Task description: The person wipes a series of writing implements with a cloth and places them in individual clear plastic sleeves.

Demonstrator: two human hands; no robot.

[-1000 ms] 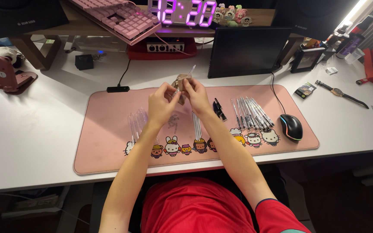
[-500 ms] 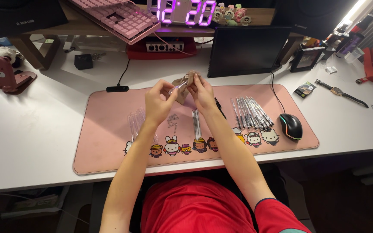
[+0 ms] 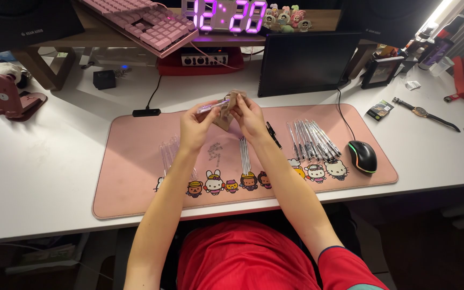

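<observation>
Step in hand, by judgement: pen assembly. Left hand (image 3: 193, 126) fingers pinch clear pen (image 3: 214, 105); right hand (image 3: 249, 117) fingers pinch tan piece (image 3: 226, 110). Both held above mat (image 3: 135, 177), far edge. Next move calls for steady alignment of pen tip. Pen row (image 3: 312, 139) on mat, right part.

White desk (image 3: 44, 177) under a pink mat (image 3: 135, 182). Wooden shelf (image 3: 103, 37) at back carries a glowing purple clock (image 3: 226, 13). Bright lamp (image 3: 439, 11) upper right; dark floor (image 3: 447, 258) below.

Both hands (image 3: 224, 119) raised together, fingers (image 3: 205, 110) pinched, forearms converging.
</observation>
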